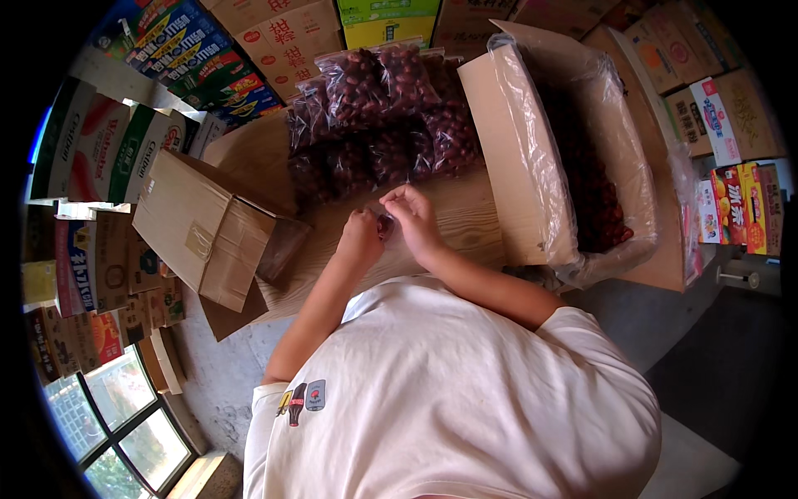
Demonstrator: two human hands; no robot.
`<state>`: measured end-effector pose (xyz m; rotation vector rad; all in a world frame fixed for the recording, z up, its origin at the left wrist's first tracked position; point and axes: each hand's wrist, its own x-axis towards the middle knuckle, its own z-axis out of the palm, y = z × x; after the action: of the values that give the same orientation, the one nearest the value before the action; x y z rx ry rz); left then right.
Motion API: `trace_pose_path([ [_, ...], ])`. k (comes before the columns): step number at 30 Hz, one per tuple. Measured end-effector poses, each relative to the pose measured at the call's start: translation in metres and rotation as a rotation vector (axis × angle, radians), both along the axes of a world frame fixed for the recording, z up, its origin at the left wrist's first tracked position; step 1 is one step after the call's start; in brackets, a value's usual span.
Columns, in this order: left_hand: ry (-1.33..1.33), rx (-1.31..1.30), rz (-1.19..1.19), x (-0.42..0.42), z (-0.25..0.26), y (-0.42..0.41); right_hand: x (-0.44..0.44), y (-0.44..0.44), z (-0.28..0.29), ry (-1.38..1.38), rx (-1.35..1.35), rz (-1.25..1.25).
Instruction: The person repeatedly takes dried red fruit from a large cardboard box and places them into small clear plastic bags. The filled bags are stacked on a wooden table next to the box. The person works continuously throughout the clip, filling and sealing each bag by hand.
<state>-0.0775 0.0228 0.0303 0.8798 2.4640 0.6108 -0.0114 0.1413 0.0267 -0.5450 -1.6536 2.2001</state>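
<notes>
My left hand (363,239) grips a small clear plastic bag (386,227) with dark red dried fruit in it, over the wooden table (461,215). Close on its right is my right hand (414,221), thumb and fingertips pinched together near the top of the bag; whether they hold plastic is too small to tell. Beyond both hands, several clear bags of dark red fruit, apparently jujubes (351,84), lie stacked in rows. To the right stands an open carton (517,150) lined with clear plastic, with loose red jujubes (595,215) inside.
An open cardboard box (193,218) lies tilted on the left of the table, with clear plastic (283,249) at its mouth. Stacked product cartons (287,47) rise behind the bags, with more at both sides. A window (124,424) is at the lower left.
</notes>
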Motion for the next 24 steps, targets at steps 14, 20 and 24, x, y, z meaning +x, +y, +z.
trace_pose_path([
  [14,0.150,-0.391,-0.175,-0.008,0.030,0.015,0.040,0.094,0.094,0.066,0.112,-0.029],
  [20,0.147,0.078,-0.049,-0.011,-0.004,-0.017,0.064,0.236,0.140,-0.077,0.607,-0.162],
  [24,0.106,0.209,-0.047,-0.010,0.000,-0.017,0.085,0.371,0.041,-0.457,1.030,-0.110],
])
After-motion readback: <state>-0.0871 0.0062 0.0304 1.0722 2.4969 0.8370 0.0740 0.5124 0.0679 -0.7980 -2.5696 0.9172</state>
